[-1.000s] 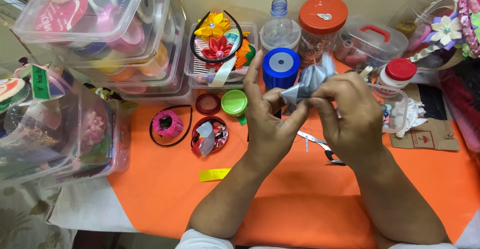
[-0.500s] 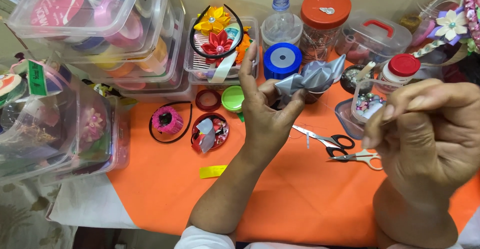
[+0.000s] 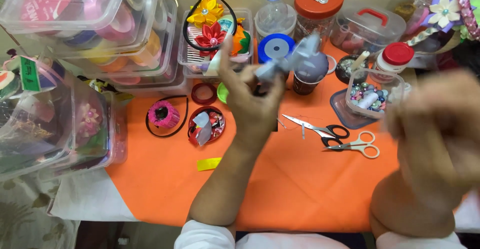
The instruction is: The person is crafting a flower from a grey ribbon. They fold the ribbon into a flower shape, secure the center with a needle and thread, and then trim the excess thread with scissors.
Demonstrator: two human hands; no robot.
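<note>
Holding a folded grey ribbon piece [image 3: 295,59] pinched between the fingers of the left hand [image 3: 252,99], raised above the orange table covering [image 3: 300,189], in front of the blue ribbon spool [image 3: 276,48]. Lifting the right hand [image 3: 435,129] well apart to the right, blurred; impossible to tell whether closed on anything. Lying below on the covering: 2 pairs of scissors, black-handled [image 3: 320,128] and white-handled [image 3: 357,146]. Sitting just beyond these, a clear box of beads [image 3: 372,95].
</note>
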